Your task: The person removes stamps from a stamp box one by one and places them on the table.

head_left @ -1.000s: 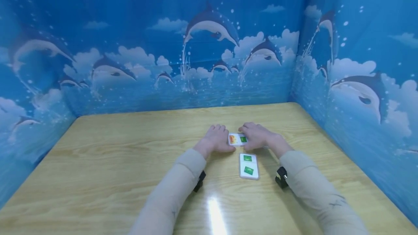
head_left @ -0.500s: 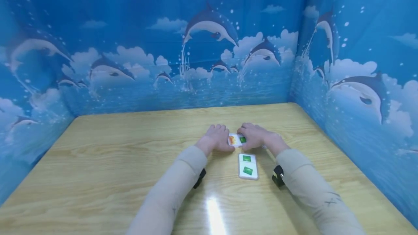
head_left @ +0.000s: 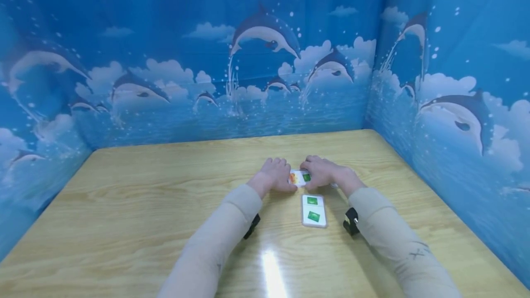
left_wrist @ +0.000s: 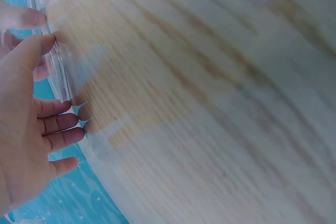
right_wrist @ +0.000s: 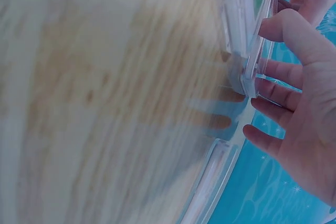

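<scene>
Between my hands lies a clear-edged picture card (head_left: 296, 178) with an orange picture and a green one. My left hand (head_left: 275, 175) grips its left end, thumb on the near edge and fingers toward the far side, as the left wrist view shows with the card's clear edge (left_wrist: 62, 74). At the right end my right hand (head_left: 322, 172) holds the same card between thumb and fingers, covering part of it. Just nearer to me a second card (head_left: 313, 210) with two green pictures lies lengthwise on the table.
A third clear-edged card (right_wrist: 202, 187) lies to the right, mostly hidden under my right wrist in the head view. The wooden table (head_left: 157, 206) runs back to a blue dolphin-print curtain (head_left: 186, 105), which also closes off the right side.
My right hand has shifted slightly left along with the held card's right end. The left hand stays almost where it was, and the whole head view has drifted a little.
</scene>
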A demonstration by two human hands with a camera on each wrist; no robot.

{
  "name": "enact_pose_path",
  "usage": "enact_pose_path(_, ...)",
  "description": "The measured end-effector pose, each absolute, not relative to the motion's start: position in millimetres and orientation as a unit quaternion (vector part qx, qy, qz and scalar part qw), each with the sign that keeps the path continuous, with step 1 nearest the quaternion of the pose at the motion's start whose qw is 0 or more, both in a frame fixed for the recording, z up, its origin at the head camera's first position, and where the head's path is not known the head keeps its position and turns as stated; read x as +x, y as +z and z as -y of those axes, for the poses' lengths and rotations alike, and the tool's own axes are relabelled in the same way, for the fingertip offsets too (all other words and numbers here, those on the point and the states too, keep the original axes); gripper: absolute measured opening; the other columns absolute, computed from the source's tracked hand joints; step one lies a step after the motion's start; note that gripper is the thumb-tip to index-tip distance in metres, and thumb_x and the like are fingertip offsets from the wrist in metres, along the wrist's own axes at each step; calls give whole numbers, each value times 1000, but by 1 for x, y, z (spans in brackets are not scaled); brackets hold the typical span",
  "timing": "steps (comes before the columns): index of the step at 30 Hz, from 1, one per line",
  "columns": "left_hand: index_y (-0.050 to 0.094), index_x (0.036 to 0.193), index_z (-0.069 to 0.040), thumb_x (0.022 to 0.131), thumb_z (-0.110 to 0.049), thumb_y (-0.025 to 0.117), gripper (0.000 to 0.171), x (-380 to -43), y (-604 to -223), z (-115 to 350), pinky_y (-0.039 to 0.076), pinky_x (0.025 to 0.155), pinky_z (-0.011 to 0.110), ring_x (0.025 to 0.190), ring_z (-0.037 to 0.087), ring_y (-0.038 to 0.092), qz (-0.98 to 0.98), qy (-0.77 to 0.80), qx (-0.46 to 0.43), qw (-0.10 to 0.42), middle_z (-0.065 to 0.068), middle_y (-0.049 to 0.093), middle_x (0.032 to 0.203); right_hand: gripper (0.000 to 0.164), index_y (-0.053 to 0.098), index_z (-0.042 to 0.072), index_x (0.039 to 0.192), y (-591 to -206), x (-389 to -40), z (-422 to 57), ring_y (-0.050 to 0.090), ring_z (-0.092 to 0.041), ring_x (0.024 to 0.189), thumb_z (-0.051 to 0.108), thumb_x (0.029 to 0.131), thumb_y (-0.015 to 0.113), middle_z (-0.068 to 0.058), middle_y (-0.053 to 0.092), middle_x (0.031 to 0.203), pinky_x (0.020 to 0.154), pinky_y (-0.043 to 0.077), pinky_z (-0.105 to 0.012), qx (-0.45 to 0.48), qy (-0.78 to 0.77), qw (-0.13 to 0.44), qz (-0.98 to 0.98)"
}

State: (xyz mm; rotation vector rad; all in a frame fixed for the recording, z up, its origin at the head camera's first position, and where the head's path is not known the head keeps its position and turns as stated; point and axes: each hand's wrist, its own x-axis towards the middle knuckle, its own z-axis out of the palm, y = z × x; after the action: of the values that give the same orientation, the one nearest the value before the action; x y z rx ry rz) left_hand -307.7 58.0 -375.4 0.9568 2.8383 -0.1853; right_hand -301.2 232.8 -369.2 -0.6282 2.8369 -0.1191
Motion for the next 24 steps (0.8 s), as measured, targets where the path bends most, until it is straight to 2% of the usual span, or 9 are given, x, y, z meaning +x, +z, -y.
enact_pose_path(24, 47, 132, -7, 82, -60, 53, 73, -309, -373, -56, 25, 106, 43, 121, 25, 41, -942, -41, 324, 74, 10, 47, 131, 63, 53, 7, 125, -364, -302, -232, 53, -20, 99, 34, 72, 72, -6, 54, 114, 89, 43, -39, -238, -32, 107, -965)
